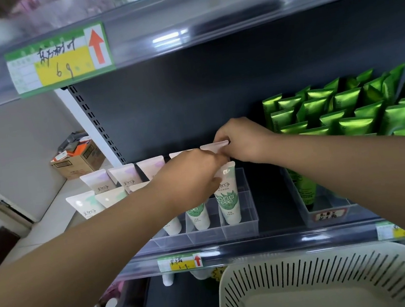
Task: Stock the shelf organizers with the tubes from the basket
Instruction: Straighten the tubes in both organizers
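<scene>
Against the dark shelf back, your right hand [243, 140] pinches a pink tube's [214, 145] crimped end over the organizer's [252, 213] right rear while your left hand [189, 178] grips the green tube [227, 196] in front (basket [316, 280] below), so lower it straight, cap down.

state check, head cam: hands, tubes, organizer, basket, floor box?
right hand, pinching the flat end of a pale tube
left hand, against the same tube, grip hidden
clear organizer, partly stocked, front cells without tubes
basket, no tubes in the visible part
green tubes, standing packed together
cardboard box, flaps open
</scene>
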